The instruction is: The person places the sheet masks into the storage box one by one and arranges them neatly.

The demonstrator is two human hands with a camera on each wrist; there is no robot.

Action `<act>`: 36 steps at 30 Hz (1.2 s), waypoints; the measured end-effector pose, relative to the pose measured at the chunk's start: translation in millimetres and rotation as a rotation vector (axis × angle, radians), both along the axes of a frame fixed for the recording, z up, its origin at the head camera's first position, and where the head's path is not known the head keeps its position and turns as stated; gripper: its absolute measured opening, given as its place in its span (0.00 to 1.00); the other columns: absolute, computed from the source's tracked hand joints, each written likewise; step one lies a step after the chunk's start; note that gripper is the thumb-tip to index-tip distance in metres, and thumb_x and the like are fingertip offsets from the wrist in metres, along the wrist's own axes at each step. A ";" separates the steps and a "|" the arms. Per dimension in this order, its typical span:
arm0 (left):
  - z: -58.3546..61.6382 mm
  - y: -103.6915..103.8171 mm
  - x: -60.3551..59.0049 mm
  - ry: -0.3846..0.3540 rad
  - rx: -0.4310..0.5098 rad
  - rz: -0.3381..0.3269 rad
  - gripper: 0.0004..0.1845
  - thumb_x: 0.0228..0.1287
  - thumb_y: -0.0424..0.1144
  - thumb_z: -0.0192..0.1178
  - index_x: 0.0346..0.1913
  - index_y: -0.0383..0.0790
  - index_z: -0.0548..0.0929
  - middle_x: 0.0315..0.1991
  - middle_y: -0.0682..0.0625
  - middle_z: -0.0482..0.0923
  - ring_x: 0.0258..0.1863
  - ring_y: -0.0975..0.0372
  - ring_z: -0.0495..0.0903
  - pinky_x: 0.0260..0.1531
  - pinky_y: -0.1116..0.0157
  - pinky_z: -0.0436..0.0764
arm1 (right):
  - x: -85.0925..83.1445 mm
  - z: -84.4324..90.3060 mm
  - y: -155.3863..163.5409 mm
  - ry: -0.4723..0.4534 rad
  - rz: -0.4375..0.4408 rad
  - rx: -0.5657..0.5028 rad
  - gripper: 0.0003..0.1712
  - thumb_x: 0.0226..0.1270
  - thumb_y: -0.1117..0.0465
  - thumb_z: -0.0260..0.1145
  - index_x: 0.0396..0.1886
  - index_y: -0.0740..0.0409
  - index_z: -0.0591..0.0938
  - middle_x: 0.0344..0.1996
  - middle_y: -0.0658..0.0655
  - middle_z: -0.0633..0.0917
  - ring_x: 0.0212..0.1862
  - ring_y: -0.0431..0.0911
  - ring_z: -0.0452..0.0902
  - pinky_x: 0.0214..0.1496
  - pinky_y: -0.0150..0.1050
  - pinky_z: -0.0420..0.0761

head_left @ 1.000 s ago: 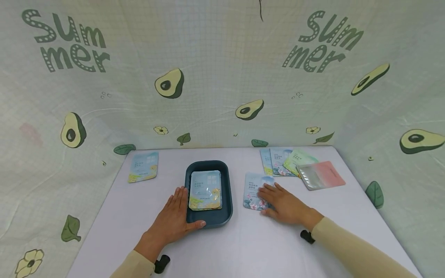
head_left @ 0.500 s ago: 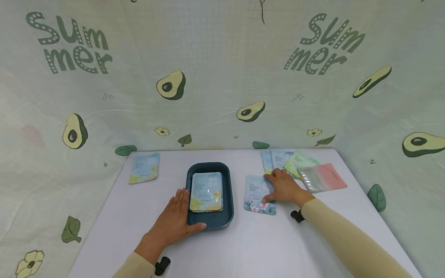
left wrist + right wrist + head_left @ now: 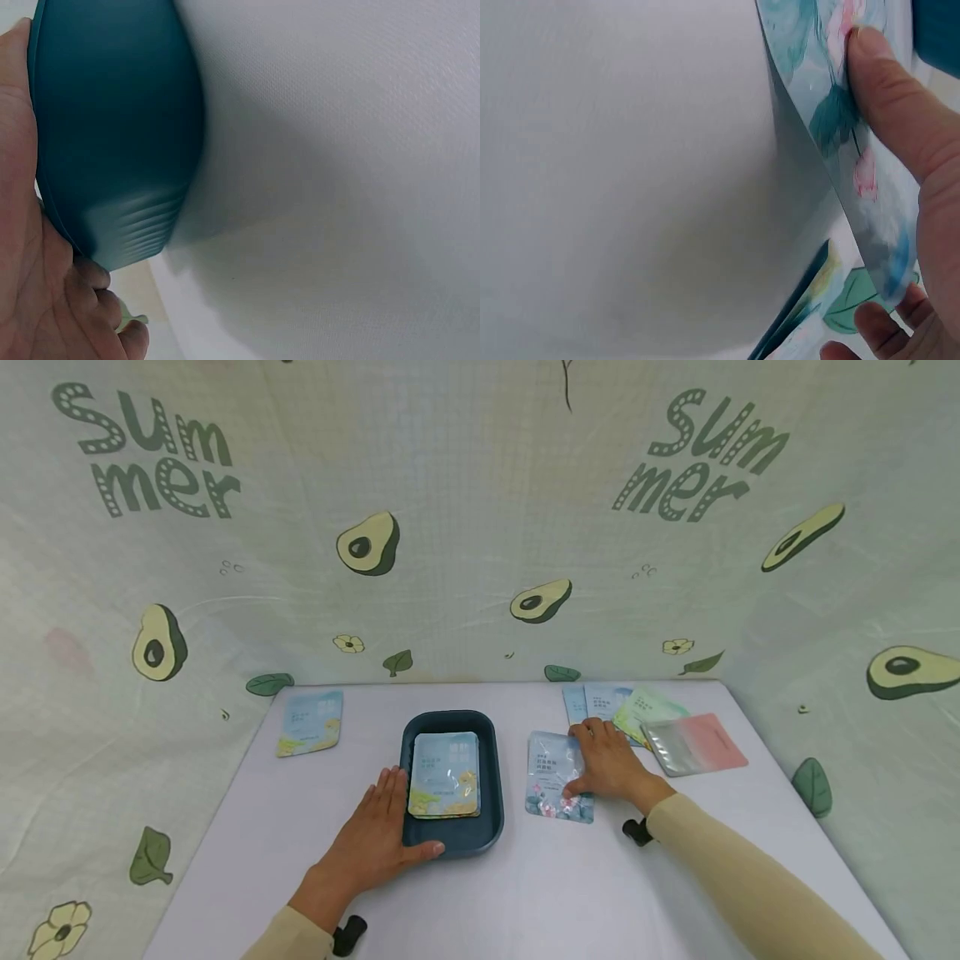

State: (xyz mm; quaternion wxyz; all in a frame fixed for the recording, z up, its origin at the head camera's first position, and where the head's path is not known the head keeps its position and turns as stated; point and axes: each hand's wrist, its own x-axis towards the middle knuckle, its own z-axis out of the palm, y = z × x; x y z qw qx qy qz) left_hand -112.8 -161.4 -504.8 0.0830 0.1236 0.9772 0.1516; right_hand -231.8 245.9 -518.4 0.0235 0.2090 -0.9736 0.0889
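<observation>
The dark teal tray (image 3: 490,827) stands near the table's middle, with a small stack of blue-and-yellow sachets (image 3: 444,772) lying in it. Straight fingers of my left hand (image 3: 375,831) lie along the tray's left side, the thumb at its near rim; the left wrist view shows the tray's outer wall (image 3: 120,112) against that hand. To the right of the tray, my right hand (image 3: 609,762) pinches a flat blue sachet with pink flowers (image 3: 551,777) between thumb and fingers. One edge of this sachet is lifted off the table in the right wrist view.
Behind the right hand lie overlapping sachets: blue ones (image 3: 604,697), a green one (image 3: 651,706) and a silver-and-pink one (image 3: 697,745). Another blue-and-yellow sachet (image 3: 311,722) lies at the back left. A printed cloth (image 3: 465,527) rises behind the white table (image 3: 517,902).
My right hand has shifted from lying flat on the flowered sachet to its far right side, now pinching it, and the sachet has bent slightly. The left hand and tray hold still.
</observation>
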 end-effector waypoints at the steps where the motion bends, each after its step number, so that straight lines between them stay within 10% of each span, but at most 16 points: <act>1: 0.7 0.1 0.0 0.000 0.007 0.001 0.70 0.60 0.79 0.61 0.85 0.30 0.45 0.86 0.35 0.43 0.86 0.43 0.42 0.83 0.42 0.51 | 0.8 0.4 -1.0 0.014 -0.002 0.006 0.64 0.36 0.30 0.88 0.68 0.61 0.72 0.62 0.68 0.73 0.56 0.62 0.70 0.60 0.62 0.76; 22: 0.9 -0.6 0.8 -0.005 0.007 0.001 0.72 0.57 0.85 0.55 0.85 0.30 0.44 0.86 0.35 0.42 0.86 0.43 0.41 0.83 0.42 0.51 | 22.6 -3.8 -10.1 0.228 -0.013 -0.007 0.56 0.42 0.41 0.90 0.66 0.58 0.71 0.61 0.68 0.75 0.53 0.61 0.78 0.48 0.52 0.76; 36: 1.0 -0.6 -0.1 -0.012 0.014 0.005 0.71 0.58 0.82 0.58 0.85 0.30 0.44 0.86 0.35 0.42 0.86 0.43 0.41 0.83 0.42 0.51 | 32.3 -10.2 -11.3 0.167 0.003 -0.188 0.46 0.62 0.58 0.82 0.72 0.49 0.64 0.46 0.63 0.77 0.18 0.40 0.62 0.19 0.32 0.67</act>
